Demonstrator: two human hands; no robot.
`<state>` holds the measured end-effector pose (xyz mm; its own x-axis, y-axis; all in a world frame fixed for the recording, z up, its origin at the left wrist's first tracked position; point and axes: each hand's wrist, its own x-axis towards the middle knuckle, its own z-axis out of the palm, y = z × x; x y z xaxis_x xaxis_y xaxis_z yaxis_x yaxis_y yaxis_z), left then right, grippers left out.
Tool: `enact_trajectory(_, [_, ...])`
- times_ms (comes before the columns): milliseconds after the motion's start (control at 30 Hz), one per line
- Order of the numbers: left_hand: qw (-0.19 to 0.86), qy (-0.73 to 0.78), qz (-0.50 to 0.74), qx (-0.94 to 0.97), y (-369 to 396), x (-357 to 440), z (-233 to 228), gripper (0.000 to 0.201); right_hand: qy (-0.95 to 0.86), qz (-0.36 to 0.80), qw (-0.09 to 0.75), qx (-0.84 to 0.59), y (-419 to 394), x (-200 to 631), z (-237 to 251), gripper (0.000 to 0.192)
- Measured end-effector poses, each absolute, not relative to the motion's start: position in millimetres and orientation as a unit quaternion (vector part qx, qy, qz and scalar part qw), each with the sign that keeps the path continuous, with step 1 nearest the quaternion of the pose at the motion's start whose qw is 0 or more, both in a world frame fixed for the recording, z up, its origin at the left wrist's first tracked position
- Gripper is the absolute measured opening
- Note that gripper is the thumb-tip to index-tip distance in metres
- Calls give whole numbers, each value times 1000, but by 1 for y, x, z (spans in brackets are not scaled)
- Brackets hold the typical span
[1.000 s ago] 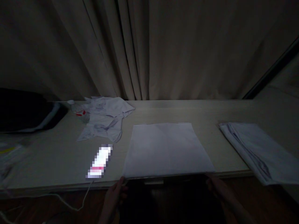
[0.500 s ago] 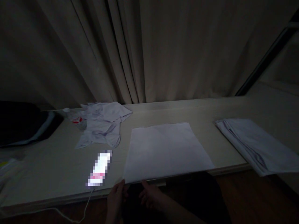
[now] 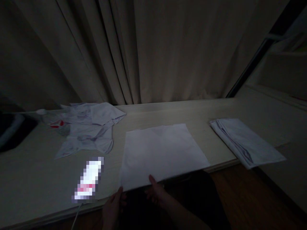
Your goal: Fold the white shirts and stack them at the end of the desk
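A folded white cloth [image 3: 163, 151] lies flat at the near edge of a long pale table [image 3: 192, 111]. My left hand [image 3: 114, 206] is at the cloth's near left corner, fingertips touching its edge. My right hand [image 3: 155, 190] reaches across to the same near edge a little to the right, fingers at the hem. Whether either hand pinches the fabric is too dark to tell.
A crumpled white garment [image 3: 88, 127] lies at the back left. A lit phone [image 3: 88, 179] with a cable sits left of the cloth. A stack of folded white cloths [image 3: 244, 142] lies on the right. Curtains hang behind; a dark object [image 3: 9, 129] sits far left.
My right hand moved from the cloth's near right corner across to the near left part of its edge, beside my left hand. The view turned to the right.
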<state>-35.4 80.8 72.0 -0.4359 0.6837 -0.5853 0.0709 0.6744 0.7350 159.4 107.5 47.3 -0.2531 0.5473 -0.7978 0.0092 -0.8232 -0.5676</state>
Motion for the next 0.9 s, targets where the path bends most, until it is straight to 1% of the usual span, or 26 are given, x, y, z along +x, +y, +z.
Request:
enact_trajectory(133, [465, 791, 306, 254, 82, -35, 77, 62, -150, 716, 205, -650, 107, 199, 52, 71])
enact_trajectory(233, [454, 798, 291, 268, 83, -34, 82, 62, -145, 690, 231, -671, 106, 228, 49, 69])
enact_trajectory(367, [408, 814, 242, 334, 84, -35, 87, 60, -118, 679, 268, -673, 103, 270, 35, 69])
enact_trajectory(467, [391, 817, 224, 361, 85, -36, 90, 57, -105, 656, 304, -683, 101, 305, 29, 64])
enact_trajectory(600, [378, 825, 216, 359, 86, -34, 93, 53, -43, 705, 333, -624, 102, 336, 36, 66])
enact_trajectory(767, [370, 826, 216, 367, 87, -32, 95, 51, -10, 749, 307, -587, 105, 349, 56, 68])
enact_trajectory(833, [376, 816, 209, 386, 86, -37, 95, 52, -32, 747, 298, -593, 101, 359, 63, 62])
enact_trajectory(900, [369, 815, 211, 394, 83, -46, 97, 53, -97, 725, 300, -612, 92, 375, 67, 46])
